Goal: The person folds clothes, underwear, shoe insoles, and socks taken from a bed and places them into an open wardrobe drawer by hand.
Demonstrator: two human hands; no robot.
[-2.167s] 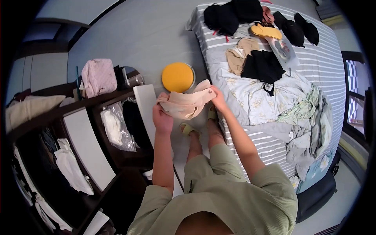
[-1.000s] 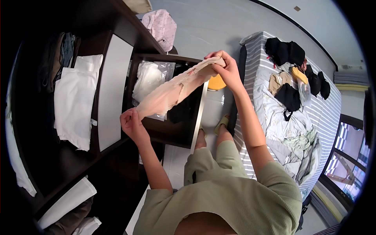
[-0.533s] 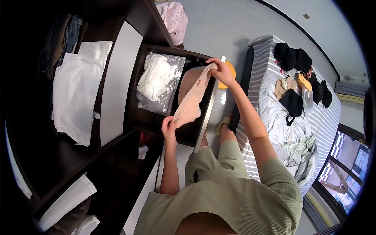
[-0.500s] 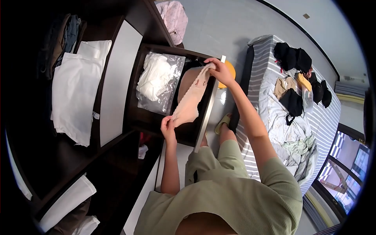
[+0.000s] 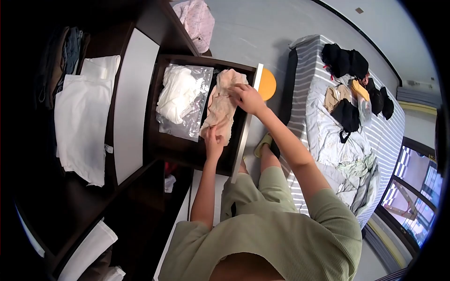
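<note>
A pale pink garment (image 5: 222, 104) lies rumpled in the right part of an open dark drawer (image 5: 173, 149). My left hand (image 5: 214, 140) pinches the garment's lower end. At its upper part, my right hand (image 5: 247, 97) rests with bent fingertips on the fabric; whether they grip it is hard to make out. Beside the garment, on its left, is a clear plastic bag (image 5: 191, 122) with white cloth inside. Something dark shows partly beneath and behind the garment.
White trousers (image 5: 84, 124) hang over the wardrobe's left section. A yellow round stool (image 5: 267, 85) stands beyond the drawer front. At the right, a striped bed (image 5: 307, 61) bears black garments (image 5: 346, 114) and rumpled bedding (image 5: 323, 143). A pink bag (image 5: 199, 25) is beyond the wardrobe.
The pink garment, stretched between both hands above the drawer before, now lies down in it. My right hand has moved left and down, my left hand slightly right. The view has shifted a little.
</note>
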